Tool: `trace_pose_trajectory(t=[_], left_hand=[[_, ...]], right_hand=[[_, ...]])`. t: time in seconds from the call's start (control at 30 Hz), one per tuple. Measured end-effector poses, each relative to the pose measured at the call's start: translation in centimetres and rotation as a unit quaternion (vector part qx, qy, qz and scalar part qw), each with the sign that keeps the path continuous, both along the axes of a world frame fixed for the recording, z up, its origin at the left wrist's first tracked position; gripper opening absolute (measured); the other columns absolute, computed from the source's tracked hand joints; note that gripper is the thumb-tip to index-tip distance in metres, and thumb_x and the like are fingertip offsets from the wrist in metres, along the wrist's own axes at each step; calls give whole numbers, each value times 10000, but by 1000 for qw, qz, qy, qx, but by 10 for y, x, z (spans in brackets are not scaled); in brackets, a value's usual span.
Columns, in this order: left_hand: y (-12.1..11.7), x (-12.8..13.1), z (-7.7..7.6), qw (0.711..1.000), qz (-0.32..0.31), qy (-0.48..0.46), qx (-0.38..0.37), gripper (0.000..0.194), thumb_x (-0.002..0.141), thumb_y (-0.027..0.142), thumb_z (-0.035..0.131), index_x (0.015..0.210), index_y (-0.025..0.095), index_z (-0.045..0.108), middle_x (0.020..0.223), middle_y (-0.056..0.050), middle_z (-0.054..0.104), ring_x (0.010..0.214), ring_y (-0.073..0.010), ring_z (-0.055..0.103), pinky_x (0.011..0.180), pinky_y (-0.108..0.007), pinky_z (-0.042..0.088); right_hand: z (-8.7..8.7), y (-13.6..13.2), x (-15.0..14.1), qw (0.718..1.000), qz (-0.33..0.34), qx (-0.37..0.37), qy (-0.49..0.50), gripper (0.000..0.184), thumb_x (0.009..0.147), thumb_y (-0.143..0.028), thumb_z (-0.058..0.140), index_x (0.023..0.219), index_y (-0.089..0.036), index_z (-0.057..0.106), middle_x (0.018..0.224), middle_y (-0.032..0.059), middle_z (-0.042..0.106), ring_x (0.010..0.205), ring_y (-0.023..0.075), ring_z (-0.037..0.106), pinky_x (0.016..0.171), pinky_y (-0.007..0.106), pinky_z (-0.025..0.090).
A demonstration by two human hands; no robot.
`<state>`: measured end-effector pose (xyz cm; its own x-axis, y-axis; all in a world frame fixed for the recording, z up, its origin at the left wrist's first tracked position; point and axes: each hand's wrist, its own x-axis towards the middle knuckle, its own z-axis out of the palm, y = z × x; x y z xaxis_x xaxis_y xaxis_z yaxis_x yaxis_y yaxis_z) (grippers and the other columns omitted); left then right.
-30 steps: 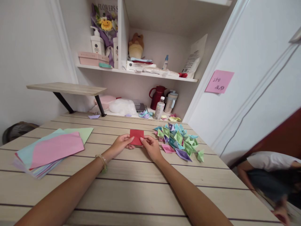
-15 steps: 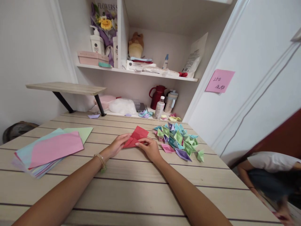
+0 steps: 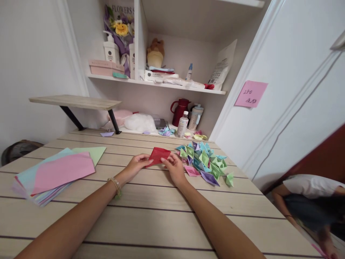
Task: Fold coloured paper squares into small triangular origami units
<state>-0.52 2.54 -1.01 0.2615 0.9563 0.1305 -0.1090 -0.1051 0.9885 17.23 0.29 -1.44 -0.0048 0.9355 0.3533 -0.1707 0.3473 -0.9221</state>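
A piece of folded red paper (image 3: 158, 156) is held between my two hands, above the middle of the wooden table (image 3: 151, 223). My left hand (image 3: 138, 164) pinches its left edge, thumb in front and fingers behind. On the right side, my right hand (image 3: 174, 166) grips it with the thumb pressed on the near face; the fingers behind are partly hidden. Just right of that hand lies a pile of folded paper boats (image 3: 204, 158) in green, blue, purple and pink. A stack of coloured paper sheets (image 3: 64, 171), pink on top, lies to the left.
A small raised shelf (image 3: 75, 101) on black legs stands at the back left. Behind the table are a clear bottle (image 3: 183, 125), a red jug (image 3: 181, 111) and a tumbler (image 3: 196, 117). Another person (image 3: 309, 201) is bent over at the lower right.
The red paper has been turned and now shows a smoother, more rectangular face without the earlier raised flap. Both hands have shifted their hold slightly along its edges.
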Motion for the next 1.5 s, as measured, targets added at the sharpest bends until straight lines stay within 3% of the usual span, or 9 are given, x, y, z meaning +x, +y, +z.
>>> trace_pose_trajectory(t=[0.1, 0.3, 0.5, 0.63, 0.73, 0.87, 1.07, 1.27, 1.5], left_hand=[[-2, 1, 3, 1000, 2, -4, 2, 308, 607, 289, 714, 873, 139, 678, 845, -59, 685, 739, -150, 599, 672, -235, 419], [-2, 1, 1, 999, 27, -15, -16, 298, 614, 351, 707, 818, 136, 674, 764, -52, 677, 692, -144, 601, 613, -222, 422], [-1, -1, -1, 1000, 6, 3, -25, 295, 669, 377, 659, 820, 124, 653, 461, 21, 563, 373, -75, 471, 408, -192, 350], [-4, -1, 3, 998, -22, -54, -39, 321, 688, 367, 645, 893, 121, 631, 705, -72, 684, 592, -166, 633, 588, -277, 483], [-6, -1, 6, 993, -41, -100, -40, 358, 742, 430, 566, 895, 114, 635, 835, -110, 690, 761, -222, 651, 715, -351, 490], [-7, -1, 8, 996, -39, -75, -36, 290, 692, 360, 646, 865, 126, 644, 835, -82, 686, 754, -187, 641, 734, -317, 480], [-9, 1, 5, 999, -40, -21, -19, 266, 623, 282, 718, 824, 137, 621, 813, -57, 677, 730, -151, 629, 696, -259, 474], [-6, 1, 2, 997, -26, -53, -39, 553, 657, 331, 694, 1131, 192, 445, 856, -70, 671, 713, -174, 656, 671, -312, 507], [-6, 2, 2, 994, -56, -68, -64, 729, 722, 311, 648, 1327, 171, 265, 967, -134, 663, 808, -221, 659, 798, -402, 478]], right_hand=[[1, 0, 1, 999, 1, 1, -35, 264, 688, -416, 626, 794, -174, 637, 815, 35, 642, 690, 150, 556, 556, 230, 446], [1, -1, -3, 1000, 11, -14, -10, 306, 713, -466, 587, 802, -175, 621, 704, 8, 604, 558, 124, 520, 497, 236, 440], [7, -7, -1, 996, -23, 40, -76, 299, 722, -444, 593, 611, -166, 608, 542, -19, 518, 503, 100, 459, 492, 218, 383], [5, -7, -1, 997, 27, -13, -70, 355, 740, -498, 547, 680, -160, 639, 414, -40, 472, 394, 84, 406, 411, 207, 348], [1, -5, -3, 996, 59, -47, -50, 383, 701, -516, 577, 770, -147, 651, 523, 15, 600, 496, 126, 541, 416, 206, 402], [-1, -2, -4, 996, 44, -72, -16, 379, 631, -469, 657, 840, -156, 619, 552, 2, 612, 471, 124, 558, 404, 211, 435], [-2, -1, -4, 995, 17, -84, 58, 614, 550, -362, 747, 1081, -231, 468, 611, -76, 538, 440, 96, 546, 415, 213, 460], [-6, 5, -1, 998, 31, -55, 12, 369, 645, -422, 670, 905, -170, 601, 530, -41, 539, 446, 100, 517, 446, 225, 445], [-6, 5, -1, 998, 27, -50, -9, 335, 682, -426, 635, 914, -190, 586, 549, -44, 545, 454, 96, 508, 455, 219, 438]])
